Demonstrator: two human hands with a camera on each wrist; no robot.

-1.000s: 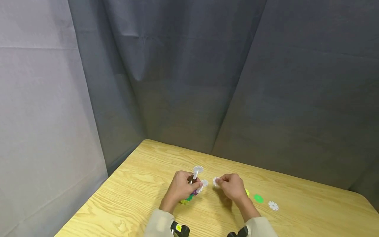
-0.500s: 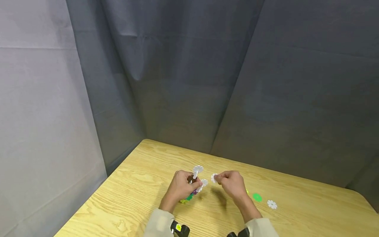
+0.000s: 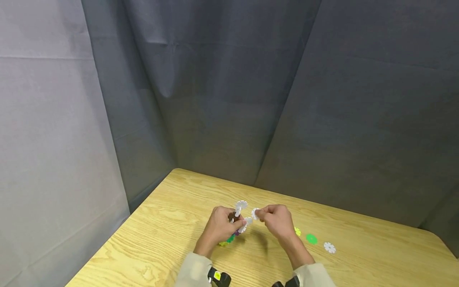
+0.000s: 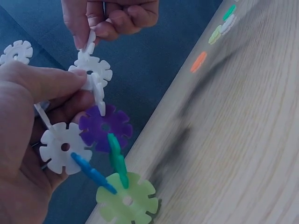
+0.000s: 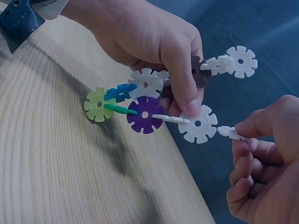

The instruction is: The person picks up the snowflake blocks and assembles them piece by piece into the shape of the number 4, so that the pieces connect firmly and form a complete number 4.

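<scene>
My left hand [image 3: 232, 223] grips a cluster of joined snowflake discs [image 5: 145, 113] just above the wooden table [image 3: 161, 227]. The cluster has white, purple [image 4: 105, 127], pale green [image 4: 127, 200], blue and teal pieces. My right hand [image 3: 262, 215] pinches a single white disc [image 5: 231, 133] edge-on. That disc's edge meets the rim of the cluster's outer white disc [image 5: 198, 123]. In the left wrist view the right hand's fingers [image 4: 112, 18] hold the same single disc [image 4: 88, 44] onto the top white piece [image 4: 91, 70]. Whether the two are slotted together cannot be told.
Loose discs lie on the table to the right of my hands: a yellow one [image 3: 297, 231], a green one [image 3: 311, 239] and a white one [image 3: 329, 247]. Grey curtains [image 3: 229, 99] close off the back and the left. The table's left edge is near.
My right hand has carried its white disc leftward and slightly up, from a gap apart to touching the cluster's white piece. The left hand has barely moved.
</scene>
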